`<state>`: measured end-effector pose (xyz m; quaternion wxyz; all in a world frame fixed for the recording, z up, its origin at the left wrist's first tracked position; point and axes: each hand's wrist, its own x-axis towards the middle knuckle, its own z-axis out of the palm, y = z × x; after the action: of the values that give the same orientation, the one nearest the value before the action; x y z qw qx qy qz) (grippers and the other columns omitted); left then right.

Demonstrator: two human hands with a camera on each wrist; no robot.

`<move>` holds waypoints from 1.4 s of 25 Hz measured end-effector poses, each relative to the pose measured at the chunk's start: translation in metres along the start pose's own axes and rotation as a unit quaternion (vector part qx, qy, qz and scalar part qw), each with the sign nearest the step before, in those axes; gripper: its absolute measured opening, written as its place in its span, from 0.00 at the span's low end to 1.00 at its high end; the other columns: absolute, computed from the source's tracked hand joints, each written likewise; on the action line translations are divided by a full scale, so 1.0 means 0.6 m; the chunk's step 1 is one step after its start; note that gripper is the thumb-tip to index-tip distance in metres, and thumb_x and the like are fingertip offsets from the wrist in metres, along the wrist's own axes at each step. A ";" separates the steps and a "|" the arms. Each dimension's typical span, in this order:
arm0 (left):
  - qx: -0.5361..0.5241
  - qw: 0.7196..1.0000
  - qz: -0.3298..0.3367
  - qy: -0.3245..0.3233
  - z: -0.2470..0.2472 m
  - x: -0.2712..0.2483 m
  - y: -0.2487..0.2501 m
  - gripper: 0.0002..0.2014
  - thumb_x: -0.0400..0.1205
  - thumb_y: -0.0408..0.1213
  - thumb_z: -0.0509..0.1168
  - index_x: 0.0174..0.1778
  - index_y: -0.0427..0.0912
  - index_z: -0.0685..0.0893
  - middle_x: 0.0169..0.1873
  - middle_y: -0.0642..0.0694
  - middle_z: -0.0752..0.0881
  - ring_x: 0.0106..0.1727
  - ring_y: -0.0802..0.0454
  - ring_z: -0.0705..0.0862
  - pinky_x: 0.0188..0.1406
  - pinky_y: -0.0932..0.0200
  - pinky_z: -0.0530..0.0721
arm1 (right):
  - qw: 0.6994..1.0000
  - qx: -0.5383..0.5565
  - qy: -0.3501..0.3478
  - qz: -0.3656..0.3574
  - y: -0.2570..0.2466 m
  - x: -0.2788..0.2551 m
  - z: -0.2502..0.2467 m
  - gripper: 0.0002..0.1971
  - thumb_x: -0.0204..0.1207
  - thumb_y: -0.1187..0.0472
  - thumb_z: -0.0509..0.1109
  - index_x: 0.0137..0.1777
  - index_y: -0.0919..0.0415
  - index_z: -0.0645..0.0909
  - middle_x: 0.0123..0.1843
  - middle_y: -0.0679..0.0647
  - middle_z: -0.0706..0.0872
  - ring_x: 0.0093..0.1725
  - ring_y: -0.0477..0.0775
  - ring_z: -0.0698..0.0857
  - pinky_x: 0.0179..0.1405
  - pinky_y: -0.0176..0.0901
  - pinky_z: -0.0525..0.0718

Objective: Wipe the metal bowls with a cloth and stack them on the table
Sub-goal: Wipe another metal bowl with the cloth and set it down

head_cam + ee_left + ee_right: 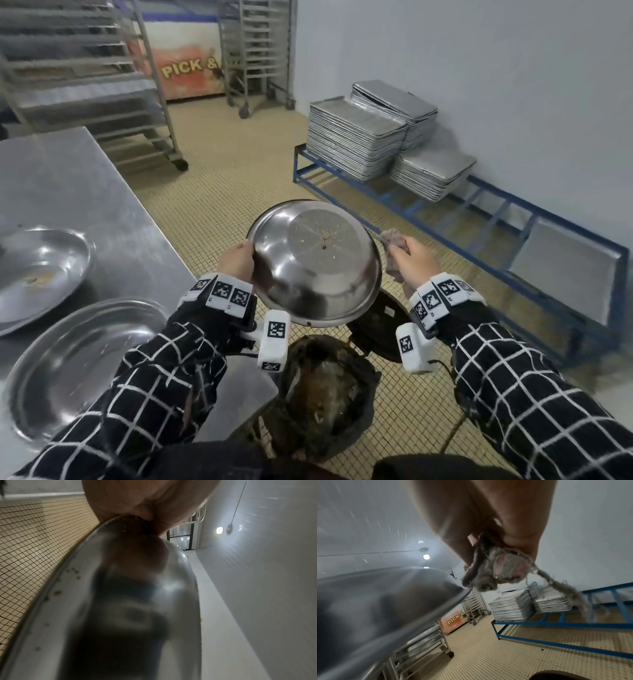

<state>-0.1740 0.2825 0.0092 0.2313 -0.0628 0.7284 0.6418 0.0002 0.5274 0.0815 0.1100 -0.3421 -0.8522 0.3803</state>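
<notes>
Bowl [317, 263] underside showing, cloth [394, 251] mostly hidden

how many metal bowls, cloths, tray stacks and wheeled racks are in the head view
metal bowls: 3 (held bowl, far table bowl, near table bowl)
cloths: 1 (cloth)
tray stacks: 3 ()
wheeled racks: 2 ()
total: 9

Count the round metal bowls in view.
3: one held tilted by the left hand over the bin, bowl; two on the steel table, far-left bowl and near bowl. More may lie out of frame.
</notes>
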 end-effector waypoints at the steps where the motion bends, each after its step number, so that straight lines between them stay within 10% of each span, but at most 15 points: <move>1: 0.010 1.000 0.003 0.011 0.006 0.011 0.005 0.07 0.80 0.48 0.56 0.37 0.57 0.76 0.43 0.48 0.81 0.54 0.42 0.80 0.66 0.34 0.78 | 1.000 0.008 0.000 -0.009 -0.006 0.010 0.005 0.14 0.85 0.52 0.56 0.62 0.56 0.79 0.53 0.52 0.85 0.49 0.50 0.82 0.53 0.46 0.79; 7: 0.016 0.999 -0.001 0.047 0.031 -0.010 0.064 0.15 0.88 0.42 0.52 0.38 0.47 0.78 0.43 0.42 0.81 0.52 0.44 0.80 0.65 0.44 0.79 | 0.988 -0.037 0.011 -0.146 -0.052 0.085 0.072 0.16 0.83 0.56 0.61 0.64 0.62 0.82 0.60 0.55 0.84 0.61 0.54 0.81 0.61 0.42 0.75; 14: 0.071 0.989 -0.015 0.127 0.027 0.016 0.068 0.21 0.90 0.44 0.48 0.68 0.36 0.78 0.59 0.39 0.81 0.62 0.43 0.79 0.67 0.49 0.74 | 0.942 -0.068 -0.109 -0.310 -0.069 0.128 0.135 0.22 0.78 0.67 0.68 0.71 0.55 0.76 0.73 0.51 0.78 0.71 0.50 0.77 0.73 0.45 0.73; 18: 0.069 0.982 0.000 0.174 0.026 0.020 0.066 0.20 0.90 0.40 0.48 0.64 0.30 0.78 0.58 0.37 0.81 0.61 0.42 0.78 0.65 0.54 0.72 | 0.912 -0.110 -0.148 -0.366 -0.020 0.128 0.137 0.21 0.78 0.65 0.69 0.71 0.54 0.77 0.72 0.50 0.79 0.71 0.48 0.77 0.73 0.40 0.71; 23: 0.072 0.981 0.001 0.179 0.036 0.009 0.056 0.16 0.90 0.38 0.47 0.52 0.35 0.78 0.39 0.46 0.75 0.53 0.46 0.75 0.50 0.58 0.69 | 0.939 -0.032 -0.173 -0.296 0.021 0.112 0.111 0.19 0.79 0.64 0.67 0.69 0.48 0.78 0.57 0.50 0.88 0.48 0.42 0.86 0.48 0.31 0.86; 27: 0.050 0.985 -0.002 0.165 0.043 -0.004 0.058 0.15 0.90 0.40 0.49 0.52 0.39 0.80 0.38 0.50 0.76 0.55 0.42 0.77 0.53 0.55 0.73 | 0.972 0.176 -0.110 -0.107 -0.026 0.130 0.097 0.14 0.81 0.57 0.65 0.65 0.49 0.82 0.42 0.48 0.88 0.26 0.35 0.82 0.21 0.25 0.76; 30: 0.062 0.984 -0.004 0.165 0.052 -0.023 0.066 0.13 0.90 0.42 0.48 0.50 0.42 0.76 0.36 0.52 0.74 0.52 0.50 0.75 0.51 0.60 0.68 | 0.974 0.115 -0.113 -0.156 -0.081 0.151 0.108 0.14 0.82 0.56 0.64 0.66 0.51 0.81 0.45 0.42 0.87 0.44 0.45 0.86 0.38 0.33 0.85; 35: 0.039 0.986 0.003 0.160 0.059 -0.032 0.073 0.14 0.90 0.44 0.49 0.54 0.40 0.77 0.42 0.48 0.79 0.48 0.50 0.78 0.49 0.59 0.69 | 0.924 -0.051 -0.184 -0.331 -0.115 0.136 0.157 0.21 0.84 0.64 0.59 0.75 0.50 0.72 0.76 0.50 0.74 0.75 0.53 0.73 0.75 0.48 0.70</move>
<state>-0.1651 0.3201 0.0542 0.1125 -0.1537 0.7804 0.5955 -0.1371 0.4950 0.0609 0.0527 0.0302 -0.9405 0.3342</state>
